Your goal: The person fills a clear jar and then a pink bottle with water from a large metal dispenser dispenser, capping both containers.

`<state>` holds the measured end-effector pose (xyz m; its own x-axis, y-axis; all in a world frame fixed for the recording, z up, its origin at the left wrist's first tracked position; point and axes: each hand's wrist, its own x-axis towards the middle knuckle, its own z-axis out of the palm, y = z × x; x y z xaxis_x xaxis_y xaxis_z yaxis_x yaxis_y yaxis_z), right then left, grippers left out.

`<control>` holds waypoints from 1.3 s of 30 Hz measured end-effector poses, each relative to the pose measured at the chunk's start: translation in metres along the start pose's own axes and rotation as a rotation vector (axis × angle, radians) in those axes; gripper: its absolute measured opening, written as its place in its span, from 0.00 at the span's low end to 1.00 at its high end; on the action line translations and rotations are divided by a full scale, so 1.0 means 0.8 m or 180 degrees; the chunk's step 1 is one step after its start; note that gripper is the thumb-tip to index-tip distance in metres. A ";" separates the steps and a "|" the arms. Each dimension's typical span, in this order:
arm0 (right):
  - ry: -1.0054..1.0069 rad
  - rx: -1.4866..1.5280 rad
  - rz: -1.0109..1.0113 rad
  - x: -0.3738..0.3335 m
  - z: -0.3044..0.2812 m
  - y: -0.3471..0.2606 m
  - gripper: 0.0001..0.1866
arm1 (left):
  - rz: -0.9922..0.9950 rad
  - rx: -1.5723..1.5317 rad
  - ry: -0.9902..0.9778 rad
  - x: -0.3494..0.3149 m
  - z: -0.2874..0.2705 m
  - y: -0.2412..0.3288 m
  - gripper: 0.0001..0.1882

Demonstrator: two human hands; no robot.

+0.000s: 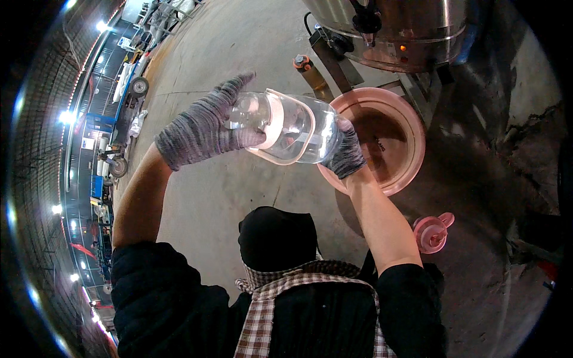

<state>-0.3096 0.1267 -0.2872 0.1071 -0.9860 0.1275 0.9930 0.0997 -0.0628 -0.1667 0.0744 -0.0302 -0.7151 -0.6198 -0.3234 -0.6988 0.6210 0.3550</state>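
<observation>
A clear, see-through jug (298, 122) with a pale pinkish collar and a looped strap handle lies sideways in the air between both hands. My left hand (206, 125), in a grey striped knit glove, holds its left end, thumb across the collar and fingers stretched along the far side. My right hand (346, 149), in a matching glove, is wrapped round the right end. Part of its fingers is hidden behind the jug. Below and to the right of the jug stands a pink basin (412, 143), its rim partly behind my right hand.
A large metal urn (412, 36) with a black tap and a lit orange lamp stands at the far right. An amber bottle (313, 77) is beside the basin. Nearer, a small pink jug (431, 234) stands by my right forearm. A wheeled cart (138, 86) is far left.
</observation>
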 end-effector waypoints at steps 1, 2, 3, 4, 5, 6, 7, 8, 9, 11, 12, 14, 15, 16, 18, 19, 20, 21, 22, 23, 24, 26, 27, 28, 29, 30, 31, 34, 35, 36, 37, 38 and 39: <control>0.0004 -0.0066 -0.0041 -0.002 0.002 -0.001 0.36 | -0.0572 0.0272 -0.0144 0.002 -0.001 0.004 0.47; 0.0023 -0.0073 -0.0037 -0.002 0.002 -0.003 0.36 | -0.0460 0.0228 -0.0139 0.002 0.001 0.000 0.48; 0.0032 -0.0061 -0.0022 -0.002 0.004 -0.001 0.36 | -0.0369 0.0196 -0.0133 -0.001 0.003 -0.006 0.49; 0.0041 -0.0049 -0.0008 -0.002 0.006 0.000 0.36 | -0.0277 0.0164 -0.0129 -0.004 0.003 -0.009 0.51; 0.0056 -0.0044 0.0002 -0.003 0.008 0.001 0.36 | -0.0001 0.0358 -0.0087 -0.007 0.002 -0.007 0.51; 0.0085 -0.0059 0.0009 -0.006 0.009 -0.002 0.37 | 0.0291 0.0532 -0.0041 -0.007 0.001 -0.005 0.51; 0.0114 -0.0075 0.0016 -0.007 0.010 -0.004 0.37 | 0.0584 0.0704 0.0008 -0.008 0.001 -0.004 0.52; 0.0156 -0.0092 -0.0025 -0.008 0.009 -0.005 0.38 | 0.0553 0.0186 -0.0049 -0.008 0.004 -0.008 0.52; 0.0180 -0.0096 -0.0059 -0.007 0.010 -0.004 0.39 | 0.0506 -0.0316 -0.0101 -0.010 0.007 -0.013 0.53; 0.0120 -0.0196 -0.0105 -0.004 0.014 -0.003 0.40 | 0.0370 -0.0879 0.0034 -0.008 0.021 -0.024 0.52; 0.0037 -0.0285 -0.0116 -0.001 0.020 -0.004 0.40 | 0.0278 -0.0937 0.0217 -0.003 0.034 -0.029 0.52; -0.0062 -0.0320 -0.0117 0.005 0.021 0.000 0.40 | 0.0128 -0.0810 0.0455 0.000 0.042 -0.031 0.50; -0.0062 -0.0271 -0.0121 0.008 0.018 0.003 0.39 | 0.0085 -0.0637 0.0496 0.003 0.043 -0.033 0.49; -0.0063 -0.0220 -0.0122 0.009 0.015 0.005 0.39 | 0.0039 -0.0462 0.0538 0.005 0.044 -0.034 0.48; -0.0054 -0.0127 -0.0048 0.005 0.012 0.004 0.38 | 0.0500 -0.0006 0.0517 0.004 0.038 -0.029 0.43; -0.0045 -0.0084 -0.0010 0.003 0.011 0.003 0.37 | 0.0731 0.0215 0.0508 0.004 0.034 -0.025 0.41; -0.0074 -0.0002 0.0088 0.001 0.006 0.002 0.36 | 0.1004 0.0503 0.0424 0.005 0.031 -0.022 0.41; -0.0128 0.0092 0.0191 0.001 0.003 0.003 0.35 | 0.1263 0.0814 0.0346 0.006 0.025 -0.017 0.40; -0.0183 0.0185 0.0296 0.002 0.000 0.004 0.34 | 0.1520 0.1126 0.0264 0.005 0.021 -0.015 0.40; -0.0149 0.0178 0.0282 0.003 -0.004 0.007 0.34 | 0.1531 0.1270 0.0193 0.003 0.019 -0.014 0.42; -0.0105 0.0168 0.0261 0.004 -0.003 0.008 0.34 | 0.1490 0.1265 0.0186 0.002 0.018 -0.014 0.44; -0.0027 0.0134 0.0234 0.004 -0.003 0.009 0.34 | 0.1410 0.1256 0.0172 -0.002 0.017 -0.013 0.46; 0.0012 0.0110 0.0223 0.003 0.002 0.007 0.34 | 0.1336 0.0927 0.0243 -0.004 0.017 -0.012 0.48; 0.0052 0.0085 0.0210 0.002 0.004 0.006 0.34 | 0.1261 0.0598 0.0311 -0.007 0.017 -0.011 0.49; 0.0119 0.0087 0.0220 0.003 0.002 0.005 0.34 | 0.1186 0.0268 0.0377 -0.007 0.018 -0.010 0.50; 0.0169 0.0098 0.0249 0.005 0.003 0.005 0.34 | 0.1039 0.0309 0.0410 -0.007 0.021 -0.011 0.50; 0.0220 0.0106 0.0276 0.006 0.004 0.004 0.33 | 0.0895 0.0348 0.0442 -0.005 0.027 -0.014 0.51; -0.0323 0.0065 0.0334 0.002 0.007 0.003 0.31 | 0.0854 0.0449 0.0447 -0.005 0.027 -0.012 0.50; -0.0320 0.0154 0.0370 0.001 0.007 0.004 0.31 | 0.0906 0.0481 0.0433 -0.006 0.026 -0.011 0.49; -0.0316 0.0239 0.0406 0.001 0.006 0.004 0.31 | 0.1036 0.0600 0.0385 -0.004 0.024 -0.013 0.48; -0.0313 0.0324 0.0443 0.001 0.006 0.004 0.30 | 0.1166 0.0720 0.0337 -0.001 0.022 -0.015 0.46; -0.0194 0.0252 0.0432 -0.002 0.006 0.004 0.31 | 0.1296 0.0841 0.0290 0.000 0.022 -0.016 0.45; -0.0083 0.0184 0.0429 -0.005 0.011 0.005 0.31 | 0.1466 0.0991 0.0341 0.000 0.022 -0.017 0.44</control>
<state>-0.3060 0.1320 -0.2792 0.2400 -0.9595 0.1474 0.9707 0.2391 -0.0239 -0.1577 0.0745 -0.0506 -0.9529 -0.2865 -0.0998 -0.2995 0.9410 0.1577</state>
